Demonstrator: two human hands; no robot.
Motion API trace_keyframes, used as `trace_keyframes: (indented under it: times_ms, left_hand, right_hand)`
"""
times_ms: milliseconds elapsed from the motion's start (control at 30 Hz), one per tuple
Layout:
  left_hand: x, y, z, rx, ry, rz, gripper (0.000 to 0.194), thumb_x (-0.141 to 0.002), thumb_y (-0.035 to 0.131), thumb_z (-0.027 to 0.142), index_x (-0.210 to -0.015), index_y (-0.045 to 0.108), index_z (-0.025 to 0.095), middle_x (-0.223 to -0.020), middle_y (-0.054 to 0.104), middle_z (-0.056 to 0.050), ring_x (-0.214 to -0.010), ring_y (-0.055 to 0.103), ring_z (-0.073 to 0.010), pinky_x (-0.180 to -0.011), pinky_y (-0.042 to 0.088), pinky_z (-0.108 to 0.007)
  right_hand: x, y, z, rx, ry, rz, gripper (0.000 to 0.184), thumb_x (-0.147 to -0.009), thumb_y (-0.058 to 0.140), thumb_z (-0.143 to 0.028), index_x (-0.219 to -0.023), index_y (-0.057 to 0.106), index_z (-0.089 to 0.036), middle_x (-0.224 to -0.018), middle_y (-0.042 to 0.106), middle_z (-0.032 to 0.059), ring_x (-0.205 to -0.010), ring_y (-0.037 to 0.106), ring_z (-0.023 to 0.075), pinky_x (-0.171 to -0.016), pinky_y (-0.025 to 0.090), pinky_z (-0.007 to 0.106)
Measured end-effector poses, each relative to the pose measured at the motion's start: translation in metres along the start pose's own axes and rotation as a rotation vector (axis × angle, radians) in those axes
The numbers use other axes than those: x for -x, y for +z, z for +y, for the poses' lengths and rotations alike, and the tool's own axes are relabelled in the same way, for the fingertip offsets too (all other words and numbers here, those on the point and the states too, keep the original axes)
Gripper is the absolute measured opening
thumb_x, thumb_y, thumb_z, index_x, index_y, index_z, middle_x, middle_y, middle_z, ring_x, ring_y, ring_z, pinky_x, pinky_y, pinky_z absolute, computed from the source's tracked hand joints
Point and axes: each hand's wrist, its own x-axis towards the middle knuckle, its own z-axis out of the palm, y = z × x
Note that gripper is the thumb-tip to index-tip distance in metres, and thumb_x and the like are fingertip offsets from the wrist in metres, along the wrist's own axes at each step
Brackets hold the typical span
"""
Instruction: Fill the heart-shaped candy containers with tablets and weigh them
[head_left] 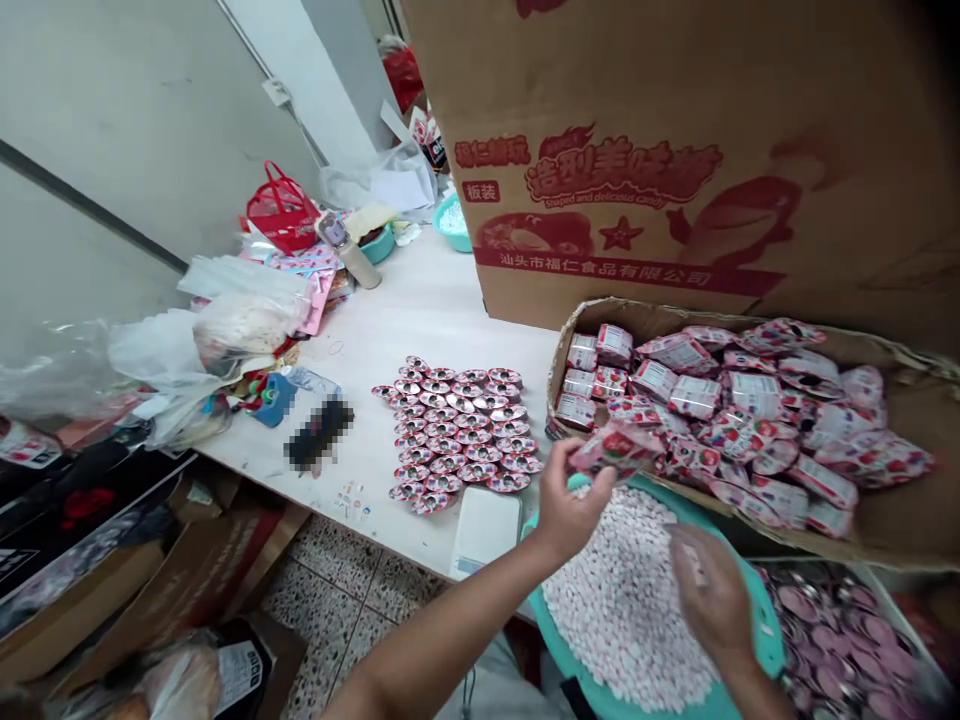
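Note:
My left hand (pixel 568 508) is closed around a small pink-and-red printed candy packet (pixel 616 446), holding it above the back edge of a teal basin (pixel 759 600). Small white and pinkish candies (pixel 615 590) fill the basin. Low over their right side is my right hand (pixel 712 595), its fingers smeared by motion. A small pale pinkish patch shows at those fingers, too blurred to name. On the table left of my hands, several similar packets (pixel 454 430) stand packed in rows, with dark openings on top.
An open cardboard carton (pixel 911 500) of packets lies behind the basin, below a tall printed box (pixel 600 250). A white scale-like device (pixel 487 525) sits near the table edge. Pink round pieces (pixel 840 640) fill a tray at lower right. Plastic bags (pixel 225 320) clutter the left.

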Motion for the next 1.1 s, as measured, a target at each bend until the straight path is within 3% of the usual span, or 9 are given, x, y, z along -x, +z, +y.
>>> trace_keyframes:
  times_ms: [67,167,267,500,633,733,933,1033,1100]
  left_hand:
    - [0.03,-0.019,-0.004,0.188,-0.218,0.036,0.038,-0.074,0.064,0.045,-0.097,0.055,0.017,-0.088,0.062,-0.003,-0.081,0.057,-0.0149,-0.076,0.046,-0.026]
    - [0.07,-0.037,-0.012,0.405,-0.599,0.074,0.048,-0.069,0.067,0.049,-0.103,0.058,0.017,-0.095,0.066,-0.006,-0.081,0.061,-0.0163,-0.072,0.048,-0.026]
    - [0.099,-0.047,-0.012,0.489,-0.808,0.081,0.052,-0.067,0.071,0.047,-0.107,0.058,0.017,-0.098,0.067,-0.008,-0.078,0.063,-0.0162,-0.071,0.049,-0.027]
    - [0.112,-0.059,-0.003,0.398,-0.819,-0.111,0.053,-0.058,0.079,0.034,-0.104,0.059,0.016,-0.101,0.067,-0.008,-0.086,0.063,-0.0187,-0.081,0.049,-0.03]
    - [0.101,-0.064,-0.012,0.235,-0.673,-0.27,0.054,-0.055,0.08,0.024,-0.103,0.055,0.017,-0.1,0.066,-0.004,-0.09,0.061,-0.0166,-0.082,0.047,-0.025]
    - [0.096,-0.062,-0.016,0.15,-0.6,-0.338,0.05,-0.054,0.079,0.024,-0.096,0.052,0.018,-0.089,0.065,0.0,-0.08,0.06,-0.0138,-0.074,0.047,-0.022]
    - [0.092,-0.051,-0.005,0.128,-0.62,-0.171,0.059,-0.058,0.078,0.039,-0.108,0.055,0.018,-0.104,0.066,-0.007,-0.095,0.062,-0.0203,-0.088,0.047,-0.033]
    - [0.09,-0.045,0.007,0.063,-0.682,-0.081,0.046,-0.065,0.07,0.049,-0.1,0.063,0.02,-0.1,0.069,-0.005,-0.097,0.063,-0.0219,-0.089,0.048,-0.035]
    - [0.09,-0.035,0.016,-0.066,-0.735,0.051,0.031,-0.066,0.068,0.048,-0.09,0.068,0.028,-0.093,0.071,0.002,-0.092,0.065,-0.0212,-0.081,0.051,-0.034]
  right_hand:
    - [0.031,0.026,-0.002,0.016,0.036,-0.132,0.03,-0.088,0.043,-0.038,-0.105,0.057,-0.018,-0.102,0.063,0.0115,-0.098,0.056,0.024,-0.087,0.045,0.043]
    - [0.05,0.054,0.014,0.189,0.196,-0.032,0.043,-0.088,0.04,-0.043,-0.118,0.05,-0.013,-0.115,0.056,0.0172,-0.11,0.048,0.029,-0.091,0.04,0.05]
    - [0.046,0.072,0.026,0.307,0.246,-0.01,0.048,-0.088,0.039,-0.045,-0.119,0.049,-0.009,-0.117,0.053,0.0199,-0.112,0.045,0.0301,-0.092,0.038,0.051]
    - [0.058,0.094,0.0,0.221,0.295,-0.144,0.044,-0.086,0.043,-0.043,-0.116,0.051,-0.012,-0.11,0.056,0.0144,-0.104,0.049,0.0248,-0.089,0.041,0.042]
    - [0.075,0.085,-0.013,0.168,0.287,-0.237,0.035,-0.08,0.048,-0.033,-0.108,0.058,-0.014,-0.103,0.06,0.0102,-0.099,0.052,0.0217,-0.089,0.042,0.037]
    - [0.079,0.074,-0.017,0.11,0.378,-0.307,0.032,-0.077,0.051,-0.034,-0.103,0.062,-0.018,-0.098,0.063,0.0074,-0.095,0.055,0.0204,-0.086,0.043,0.034]
    - [0.054,0.062,-0.026,-0.203,0.854,-0.417,0.037,-0.073,0.055,-0.05,-0.088,0.067,-0.018,-0.087,0.067,0.0094,-0.082,0.06,0.0242,-0.075,0.045,0.036]
    - [0.031,0.048,-0.042,-0.498,0.842,-0.529,0.04,-0.074,0.054,-0.05,-0.085,0.066,-0.013,-0.069,0.064,0.0077,-0.066,0.059,0.0215,-0.062,0.045,0.033]
    - [0.021,0.025,-0.056,-0.531,0.794,-0.469,0.039,-0.075,0.053,-0.05,-0.084,0.066,-0.015,-0.065,0.063,0.004,-0.065,0.059,0.0195,-0.061,0.046,0.031]
